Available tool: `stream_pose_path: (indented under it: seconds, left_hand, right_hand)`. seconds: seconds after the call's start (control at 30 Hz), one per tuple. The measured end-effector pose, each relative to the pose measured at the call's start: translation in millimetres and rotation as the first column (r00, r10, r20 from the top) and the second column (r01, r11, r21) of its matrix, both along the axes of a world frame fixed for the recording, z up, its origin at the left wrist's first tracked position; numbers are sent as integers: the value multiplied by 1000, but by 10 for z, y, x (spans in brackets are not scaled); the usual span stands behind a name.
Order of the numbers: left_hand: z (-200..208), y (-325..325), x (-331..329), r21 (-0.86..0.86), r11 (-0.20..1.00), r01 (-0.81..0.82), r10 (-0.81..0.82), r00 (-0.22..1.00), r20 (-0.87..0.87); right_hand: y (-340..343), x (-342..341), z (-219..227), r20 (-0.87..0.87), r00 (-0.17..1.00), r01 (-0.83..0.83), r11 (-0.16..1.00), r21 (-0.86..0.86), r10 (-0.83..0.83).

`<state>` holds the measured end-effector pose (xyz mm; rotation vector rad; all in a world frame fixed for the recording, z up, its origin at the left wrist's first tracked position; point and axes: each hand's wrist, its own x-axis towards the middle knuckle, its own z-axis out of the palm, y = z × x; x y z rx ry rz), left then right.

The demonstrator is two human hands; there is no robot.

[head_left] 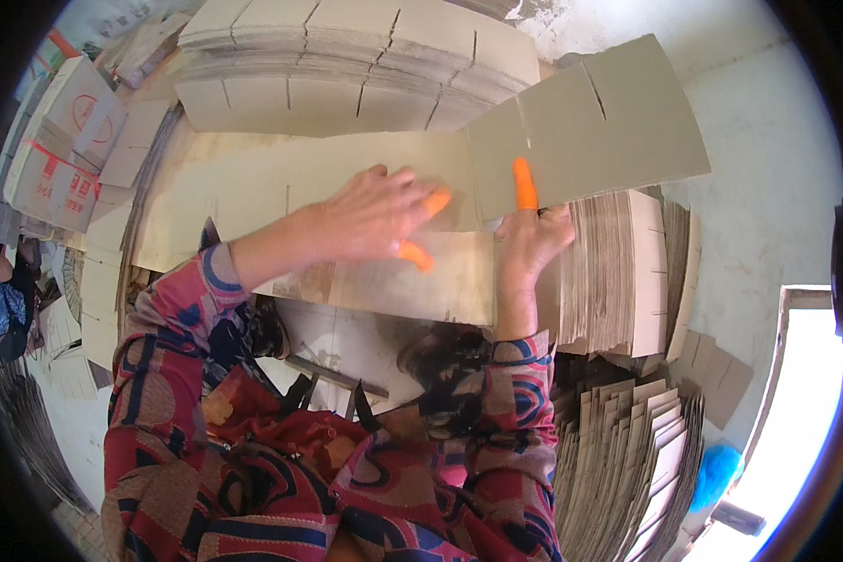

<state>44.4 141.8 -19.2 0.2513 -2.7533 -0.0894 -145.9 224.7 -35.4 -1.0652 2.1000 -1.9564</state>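
A grey-brown slotted cardboard sheet (595, 126) rises at an angle toward the far right, its left end meeting the pale board on the bench. My right hand (534, 239) grips its near edge, one digit in an orange finger cot lying along the upper face and the other fingers curled. My left hand (375, 215) is over the wooden bench top (225, 178), left of the sheet. Its fingers are spread and empty, with orange cots on two of them. Whether its fingertips touch the surface below, I cannot tell.
A tall stack of slotted cardboard (347, 61) runs along the back. More cardboard stands upright at the right (609, 272) and lower right (628, 459). Printed cartons (70, 140) are at the far left. Beside the bright doorway (806, 393) lies a blue bag (717, 476).
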Motion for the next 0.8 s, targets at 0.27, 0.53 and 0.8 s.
stream_pose_path:
  seconds: [0.27,0.53,0.8]
  left_hand:
    - [115,-1515,-538,-298,820,-488,421,868,-263]
    - [44,-1847,-569,-490,801,-343,401,916,16]
    - [71,-1898,-547,-378,879,-290,205,946,-251]
  right_hand:
    - [1,167,105,184,982,-60,993,106,40]
    - [-34,157,-6,96,991,-101,991,90,92]
    - [-29,169,-3,66,994,-102,979,177,92]
